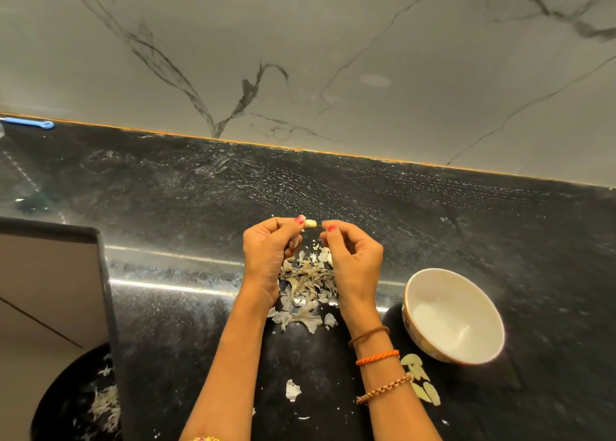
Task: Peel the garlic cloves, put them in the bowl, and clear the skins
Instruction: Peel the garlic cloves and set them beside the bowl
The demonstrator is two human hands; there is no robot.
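Skins between hands — bowl right

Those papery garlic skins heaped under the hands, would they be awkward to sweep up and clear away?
Probably fiddly. The garlic skins look thin, curled and flaky, so likely very light and easily scattered; stray bits already lie apart on the black countertop. They would likely crumple rather than resist a push.

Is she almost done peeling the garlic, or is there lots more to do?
Some peeling is done: a pile of garlic skins lies on the black counter. Right now the left hand holds a garlic clove while the right hand pinches at its tip. The white bowl looks empty, so cloves must go in, and the skins need clearing.
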